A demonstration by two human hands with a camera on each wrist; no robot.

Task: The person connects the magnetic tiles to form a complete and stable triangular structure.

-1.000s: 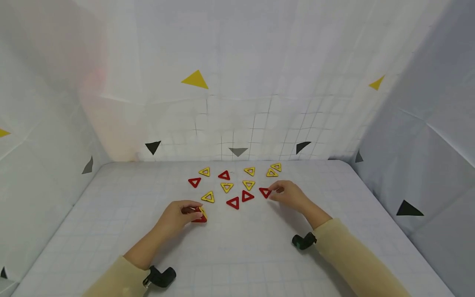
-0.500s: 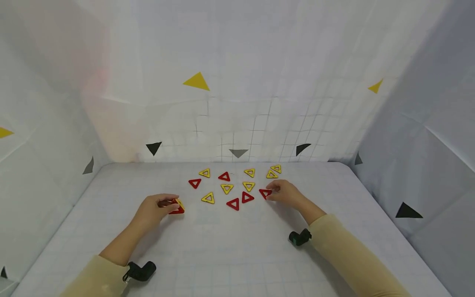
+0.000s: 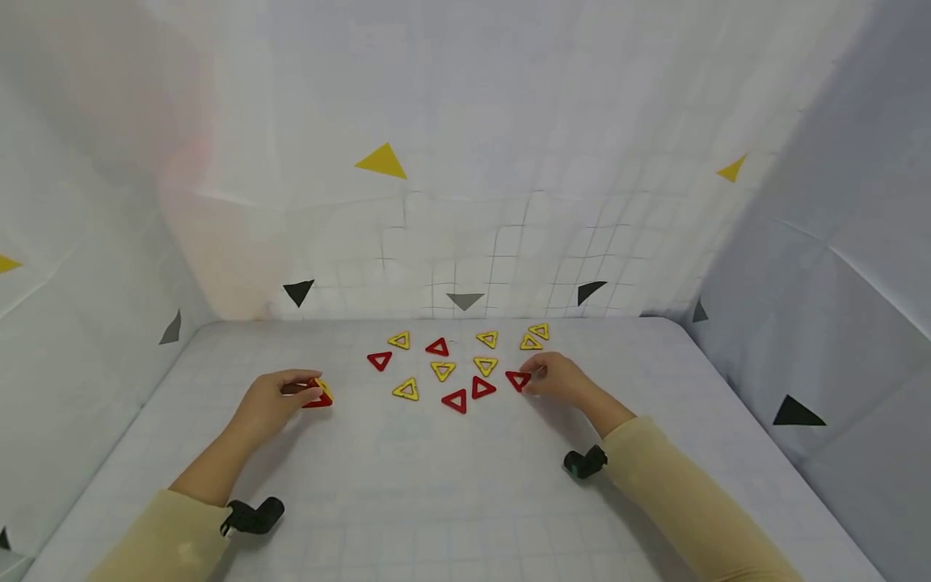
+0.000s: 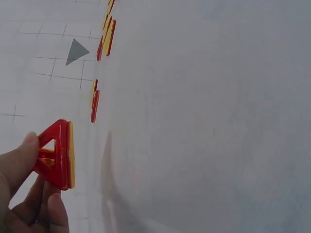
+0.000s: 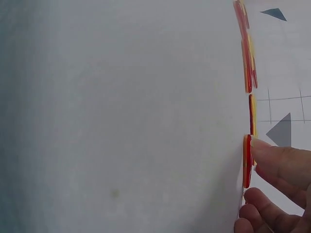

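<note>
Pinching a red-yellow triangle set (image 4: 62, 162), left grip (image 3: 271, 406) is sitting well left of the red triangle (image 5: 248, 162) right grip (image 3: 558, 380) is pinching.

left wrist: left hand (image 3: 269, 402) cropped, hiding part of red-and-yellow triangle piece (image 4: 61, 158) | right wrist: right hand (image 3: 566, 381) cropped | head: corner of red triangle (image 3: 517, 373) hidden; left sleeve (image 3: 163, 537), right sleeve (image 3: 680, 489) cropped

Pale walls (image 3: 465, 97) bearing yellow and black triangles (image 3: 384, 162) rise behind and beside a gridded white table (image 3: 422, 501).
</note>
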